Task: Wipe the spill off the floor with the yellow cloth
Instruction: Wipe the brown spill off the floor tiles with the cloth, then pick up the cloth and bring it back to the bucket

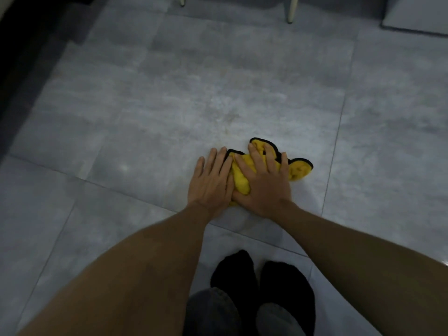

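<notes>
A yellow cloth (299, 169) with a black hem lies bunched on the grey tiled floor (169, 105). My right hand (263, 183) presses flat on top of it, fingers spread over the folds. My left hand (211, 181) lies flat beside it on the left, its inner edge touching the cloth and most of the palm on the tile. A faint pale brownish smear (230, 117) shows on the tile just beyond the cloth. Much of the cloth is hidden under my hands.
My feet in black socks (261, 284) stand just behind my arms. Two pale furniture legs (290, 10) stand at the far edge. A grey mat (417, 15) lies at the far right. A dark wall base runs along the left.
</notes>
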Motion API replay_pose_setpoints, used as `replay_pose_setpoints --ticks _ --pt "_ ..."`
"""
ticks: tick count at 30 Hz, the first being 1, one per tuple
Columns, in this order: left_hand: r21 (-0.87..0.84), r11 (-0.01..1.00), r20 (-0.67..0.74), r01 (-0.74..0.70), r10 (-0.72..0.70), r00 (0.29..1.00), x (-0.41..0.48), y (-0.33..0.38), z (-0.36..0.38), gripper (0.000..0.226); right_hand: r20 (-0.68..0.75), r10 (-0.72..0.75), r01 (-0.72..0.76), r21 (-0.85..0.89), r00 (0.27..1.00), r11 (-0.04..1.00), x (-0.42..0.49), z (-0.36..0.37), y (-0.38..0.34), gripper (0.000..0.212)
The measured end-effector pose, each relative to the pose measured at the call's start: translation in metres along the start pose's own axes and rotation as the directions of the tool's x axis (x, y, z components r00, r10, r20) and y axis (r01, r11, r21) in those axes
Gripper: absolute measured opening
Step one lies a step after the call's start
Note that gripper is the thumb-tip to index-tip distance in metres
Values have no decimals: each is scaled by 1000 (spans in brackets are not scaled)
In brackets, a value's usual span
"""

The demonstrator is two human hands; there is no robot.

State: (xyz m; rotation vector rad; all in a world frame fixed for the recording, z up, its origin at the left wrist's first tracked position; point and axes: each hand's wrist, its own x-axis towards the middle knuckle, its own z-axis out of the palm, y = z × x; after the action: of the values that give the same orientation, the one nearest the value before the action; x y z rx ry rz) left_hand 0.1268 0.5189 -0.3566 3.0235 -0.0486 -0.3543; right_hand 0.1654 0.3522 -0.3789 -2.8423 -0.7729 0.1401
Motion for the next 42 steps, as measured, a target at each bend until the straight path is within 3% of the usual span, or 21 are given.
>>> replay_pose_setpoints --ticks 8,19,23,29,32,37,42 --pt "-15 980 86 -201 201 976 74 124 -12 61 -59 292 -294 -16 955 956 -33 -23 119 83" --pt "-10 858 209 -514 504 838 117 328 -3 64 -29 684 -685 -28 729 728 -149 -47 280 80" --pt "-13 836 326 -549 523 788 100 368 1 68 -26 721 -721 -24 692 692 -206 -54 302 78" --pt "61 787 476 -615 518 711 91 360 -36 71 16 794 -790 107 608 603 -216 -66 288 59" --pt "59 773 455 -632 543 706 85 349 -71 72 -6 813 -803 150 583 577 -211 -83 278 49" --pt "171 737 417 -654 548 725 81 358 -148 70 -171 714 -696 156 679 700 -210 -152 266 62" --pt "286 638 323 -715 639 699 54 428 -231 73 -325 692 -701 112 644 705 -228 -254 270 37"
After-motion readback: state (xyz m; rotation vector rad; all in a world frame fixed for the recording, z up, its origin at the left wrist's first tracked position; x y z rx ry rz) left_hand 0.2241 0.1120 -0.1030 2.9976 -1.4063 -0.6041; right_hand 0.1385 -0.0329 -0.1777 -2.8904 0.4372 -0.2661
